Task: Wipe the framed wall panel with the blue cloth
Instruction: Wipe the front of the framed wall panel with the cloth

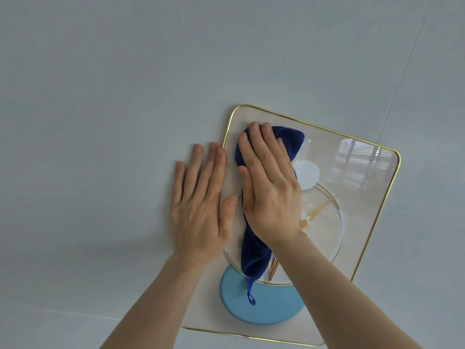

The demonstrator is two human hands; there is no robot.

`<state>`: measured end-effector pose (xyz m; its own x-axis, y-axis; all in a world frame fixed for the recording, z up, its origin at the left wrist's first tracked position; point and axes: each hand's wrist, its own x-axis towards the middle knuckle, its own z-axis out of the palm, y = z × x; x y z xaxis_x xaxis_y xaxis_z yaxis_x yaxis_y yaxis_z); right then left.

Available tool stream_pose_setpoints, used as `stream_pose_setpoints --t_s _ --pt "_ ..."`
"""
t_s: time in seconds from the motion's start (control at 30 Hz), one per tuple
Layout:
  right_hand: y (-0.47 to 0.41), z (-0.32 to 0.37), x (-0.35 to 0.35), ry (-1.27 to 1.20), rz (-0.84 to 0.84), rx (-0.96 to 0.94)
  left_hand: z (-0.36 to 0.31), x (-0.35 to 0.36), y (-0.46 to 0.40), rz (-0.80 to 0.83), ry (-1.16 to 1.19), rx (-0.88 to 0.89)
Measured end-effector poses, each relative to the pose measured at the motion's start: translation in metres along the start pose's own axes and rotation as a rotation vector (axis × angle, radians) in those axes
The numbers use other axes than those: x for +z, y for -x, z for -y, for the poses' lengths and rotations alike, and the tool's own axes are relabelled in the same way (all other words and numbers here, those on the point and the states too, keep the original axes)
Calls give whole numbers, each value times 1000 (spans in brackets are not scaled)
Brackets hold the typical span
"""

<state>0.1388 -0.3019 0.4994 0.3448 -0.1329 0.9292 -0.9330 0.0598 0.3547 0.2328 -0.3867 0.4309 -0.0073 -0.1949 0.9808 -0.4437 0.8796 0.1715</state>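
Right hand: is lying flat and open, fingers extended, pressing the blue cloth against the glass; nothing is being pinched, the palm is supplying the wiping pressure.
Blue cloth: is sitting bunched under the right palm near the panel's upper left corner, its tail trailing down toward the lower blue disc; the hanging loop is dangling free.
Left hand: is resting open and empty, fingers on the wall, thumb overlapping the frame edge; judged to be steadying the panel against sliding or swinging.
Framed wall panel: is hanging tilted on the wall, gold rim all round, glossy face reflecting a room at upper right.
Obstructions: both forearms are covering the lower middle of the panel; the left thumb is occupying the strip beside the cloth.
Unwiped area (judgement): the right half appears still to be done.
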Motion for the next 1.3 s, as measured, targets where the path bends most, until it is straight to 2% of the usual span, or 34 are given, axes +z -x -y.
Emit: stream_pose_setpoints --t_s 0.53,0.7,1.0,1.3 --pt "46 -1 -12 -11 83 -82 1 -2 0 24 -82 30" --pt "74 -6 -29 1 173 -102 1 -1 2 23 -73 20" --pt "132 -11 -62 41 288 -75 2 2 1 5 -96 19" --pt "134 -5 -80 94 333 -60 -1 -8 0 69 -80 -6"
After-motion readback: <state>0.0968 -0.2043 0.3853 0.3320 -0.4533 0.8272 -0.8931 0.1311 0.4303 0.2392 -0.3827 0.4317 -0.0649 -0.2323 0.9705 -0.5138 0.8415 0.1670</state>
